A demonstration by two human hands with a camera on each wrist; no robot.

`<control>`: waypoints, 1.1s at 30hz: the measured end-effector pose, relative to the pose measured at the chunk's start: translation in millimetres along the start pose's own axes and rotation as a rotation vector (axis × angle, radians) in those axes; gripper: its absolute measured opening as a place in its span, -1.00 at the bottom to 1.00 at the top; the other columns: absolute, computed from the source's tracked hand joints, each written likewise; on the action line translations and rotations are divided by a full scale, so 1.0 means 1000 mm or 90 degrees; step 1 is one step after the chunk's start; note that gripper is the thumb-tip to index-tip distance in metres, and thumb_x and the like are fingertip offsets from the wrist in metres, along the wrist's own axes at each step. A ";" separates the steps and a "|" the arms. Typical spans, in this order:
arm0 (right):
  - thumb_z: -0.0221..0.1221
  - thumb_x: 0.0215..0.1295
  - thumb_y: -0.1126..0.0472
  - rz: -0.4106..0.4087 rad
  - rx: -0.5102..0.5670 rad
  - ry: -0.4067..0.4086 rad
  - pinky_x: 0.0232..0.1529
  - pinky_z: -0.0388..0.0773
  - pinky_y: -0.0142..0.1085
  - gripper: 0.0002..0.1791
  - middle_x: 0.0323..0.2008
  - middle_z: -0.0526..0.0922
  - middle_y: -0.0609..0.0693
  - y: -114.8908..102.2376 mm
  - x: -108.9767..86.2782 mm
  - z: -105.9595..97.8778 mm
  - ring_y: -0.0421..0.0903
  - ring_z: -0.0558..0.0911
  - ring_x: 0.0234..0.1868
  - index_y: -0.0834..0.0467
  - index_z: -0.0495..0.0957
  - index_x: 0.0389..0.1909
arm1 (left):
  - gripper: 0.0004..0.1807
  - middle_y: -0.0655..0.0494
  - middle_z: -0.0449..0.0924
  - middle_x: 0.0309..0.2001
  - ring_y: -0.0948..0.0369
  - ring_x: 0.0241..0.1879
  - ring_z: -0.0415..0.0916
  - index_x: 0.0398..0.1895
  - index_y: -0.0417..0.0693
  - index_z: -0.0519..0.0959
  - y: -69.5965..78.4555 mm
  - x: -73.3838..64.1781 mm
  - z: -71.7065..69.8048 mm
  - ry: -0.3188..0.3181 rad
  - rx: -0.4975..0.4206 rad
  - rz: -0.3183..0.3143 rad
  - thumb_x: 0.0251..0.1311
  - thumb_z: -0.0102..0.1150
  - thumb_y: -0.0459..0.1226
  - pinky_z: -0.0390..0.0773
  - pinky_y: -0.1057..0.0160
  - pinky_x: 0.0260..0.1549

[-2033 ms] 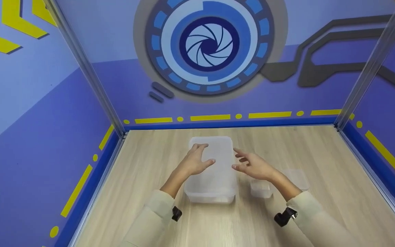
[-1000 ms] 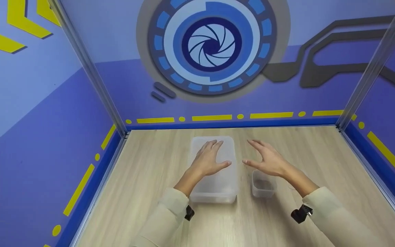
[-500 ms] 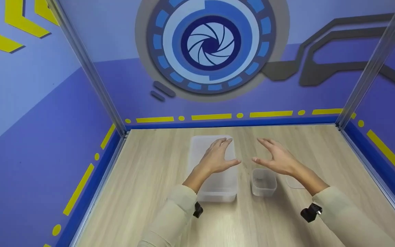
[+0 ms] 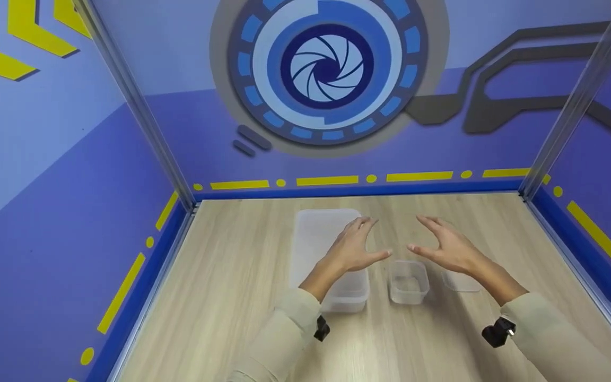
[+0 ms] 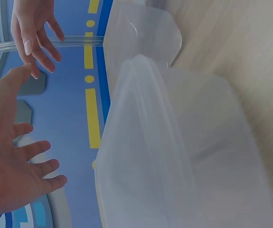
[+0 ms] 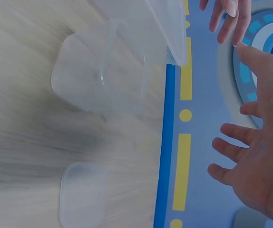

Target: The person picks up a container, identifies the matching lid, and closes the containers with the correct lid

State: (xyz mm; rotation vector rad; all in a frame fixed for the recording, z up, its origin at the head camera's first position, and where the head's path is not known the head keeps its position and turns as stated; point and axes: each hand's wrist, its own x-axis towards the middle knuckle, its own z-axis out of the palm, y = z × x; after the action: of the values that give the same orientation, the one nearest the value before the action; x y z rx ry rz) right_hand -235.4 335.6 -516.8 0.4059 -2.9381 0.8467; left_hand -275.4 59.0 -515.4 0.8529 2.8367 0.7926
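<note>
A large, translucent rectangular plastic container [image 4: 313, 249] lies lengthwise on the table with its lid on. To its right stands a small open plastic container [image 4: 409, 289], and a small clear lid [image 4: 462, 281] lies flat beyond that, partly behind the right forearm. My left hand [image 4: 356, 249] hovers over the large container's right edge, fingers and thumb spread, holding nothing. Above and behind the small container, my right hand [image 4: 451, 246] is held in the air with its fingers extended and nothing in them. Both palms face each other, apart.
The wooden table [image 4: 231, 276] is enclosed by blue printed panels [image 4: 443, 148] at the back and sides. Metal posts [image 4: 136, 101] stand at the back corners. Bare wood shows left of the large container and in front of it.
Both hands have moved rightward from around the large container toward the space above the small one. More of the small container and its lid is visible. The containers stay in place.
</note>
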 end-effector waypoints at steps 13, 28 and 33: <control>0.24 0.44 -0.32 0.036 -0.003 0.010 0.28 0.18 0.58 0.02 0.53 0.18 0.49 0.017 -0.007 -0.009 0.55 0.18 0.50 0.23 0.15 0.65 | -0.07 0.12 0.20 0.62 0.12 0.57 0.20 0.68 0.12 0.20 0.017 0.011 0.014 -0.003 -0.010 -0.010 0.37 0.26 0.26 0.32 0.07 0.47; 0.18 0.48 -0.35 0.058 0.018 0.007 0.29 0.13 0.60 0.01 0.53 0.16 0.50 0.033 -0.009 -0.011 0.57 0.17 0.50 0.28 0.16 0.63 | -0.08 0.09 0.13 0.65 0.07 0.59 0.15 0.70 0.20 0.14 0.034 0.018 0.023 -0.036 -0.143 -0.047 0.43 -0.04 0.41 0.30 -0.08 0.48; 0.17 0.49 -0.33 0.062 0.033 0.009 0.30 0.16 0.57 0.01 0.52 0.20 0.51 0.039 -0.010 -0.012 0.56 0.20 0.49 0.32 0.17 0.62 | -0.08 0.07 0.14 0.65 0.04 0.61 0.13 0.70 0.14 0.15 0.042 0.020 0.029 -0.016 -0.206 -0.075 0.47 -0.16 0.42 0.27 -0.13 0.49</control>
State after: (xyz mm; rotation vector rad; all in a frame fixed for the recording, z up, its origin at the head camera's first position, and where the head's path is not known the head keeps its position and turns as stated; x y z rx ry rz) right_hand -236.2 375.8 -527.8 0.2596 -2.9494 0.9348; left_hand -265.2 113.0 -518.2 0.6385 2.6035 1.1701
